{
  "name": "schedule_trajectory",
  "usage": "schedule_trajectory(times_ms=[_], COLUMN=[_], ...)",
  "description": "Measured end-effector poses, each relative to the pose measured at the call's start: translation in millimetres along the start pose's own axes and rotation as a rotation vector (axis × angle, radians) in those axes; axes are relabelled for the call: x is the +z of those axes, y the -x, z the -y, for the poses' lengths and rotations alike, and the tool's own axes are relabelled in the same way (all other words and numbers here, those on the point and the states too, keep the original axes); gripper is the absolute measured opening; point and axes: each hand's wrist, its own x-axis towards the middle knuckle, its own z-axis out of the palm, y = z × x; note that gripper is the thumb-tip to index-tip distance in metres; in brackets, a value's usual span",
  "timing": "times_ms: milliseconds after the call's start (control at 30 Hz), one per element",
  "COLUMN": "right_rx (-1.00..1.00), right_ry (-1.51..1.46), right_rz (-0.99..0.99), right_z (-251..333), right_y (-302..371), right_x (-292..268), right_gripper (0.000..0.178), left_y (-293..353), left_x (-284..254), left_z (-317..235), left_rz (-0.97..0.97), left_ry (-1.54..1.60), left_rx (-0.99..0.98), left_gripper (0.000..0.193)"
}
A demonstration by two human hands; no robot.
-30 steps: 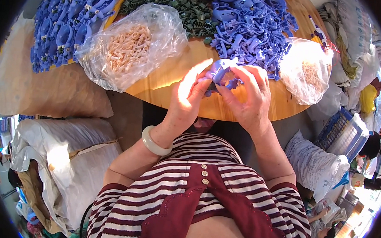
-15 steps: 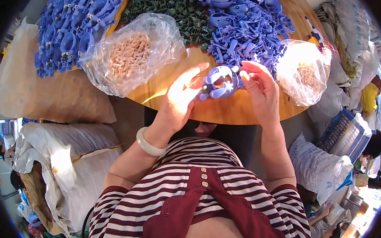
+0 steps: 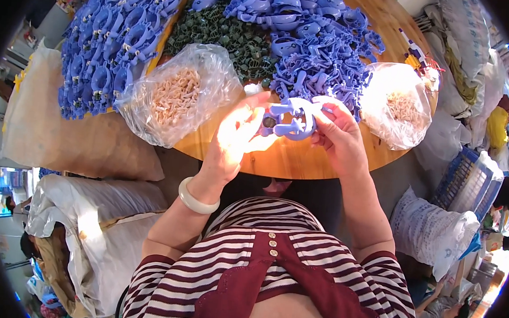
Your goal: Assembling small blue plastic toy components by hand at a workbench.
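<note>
Over the near edge of the table, both my hands hold a blue plastic toy part (image 3: 304,122), an open, curved frame with gaps through it. My right hand (image 3: 343,138) grips its right end between thumb and bent fingers. At its opposite end, a small dark round piece (image 3: 268,122) sits by the fingers of my left hand (image 3: 232,137). Strong sunlight washes out that hand, and its exact fingertip contact is hard to see. Just beyond lies a heap of loose blue plastic parts (image 3: 310,63). A small whitish object (image 3: 252,89) shows above my left fingers.
Clear bags of small pale pieces stand at left (image 3: 210,69) and right (image 3: 379,126). A pile of dark green parts (image 3: 232,47) lies between blue heaps. Rows of blue assemblies (image 3: 106,51) fill a yellow-edged board at far left. Pens (image 3: 413,49) lie at the right edge.
The blue toy part has turned in my hands, so its open frame now faces differently. My left fingers have shifted on its end. The whole scene sits slightly lower in view.
</note>
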Motion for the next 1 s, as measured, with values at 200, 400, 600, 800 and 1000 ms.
schedule_trajectory(times_ms=[200,400,600,800,1000], right_rx=[-0.050,0.018,0.059,0.059,0.055], right_ry=[-0.052,-0.224,-0.315,-0.304,-0.377], right_rz=[-0.063,-0.025,0.025,0.027,0.039], right_z=[4,6,8,4,-3], right_y=[3,0,-2,-5,-8], right_x=[2,-1,-3,-8,-14], right_gripper=[0.019,0.018,0.018,0.021,0.024], left_y=[-2,-9,-10,-16,-19], left_x=[2,9,9,1,1], left_z=[-2,6,0,-12,-19], left_rz=[-0.107,-0.137,-0.073,0.021,0.061], left_ry=[-0.546,-1.117,-0.961,-1.087,-1.222], left_rx=[0.388,0.702,0.675,0.796,1.009], left_gripper=[0.056,0.057,0.051,0.042,0.039])
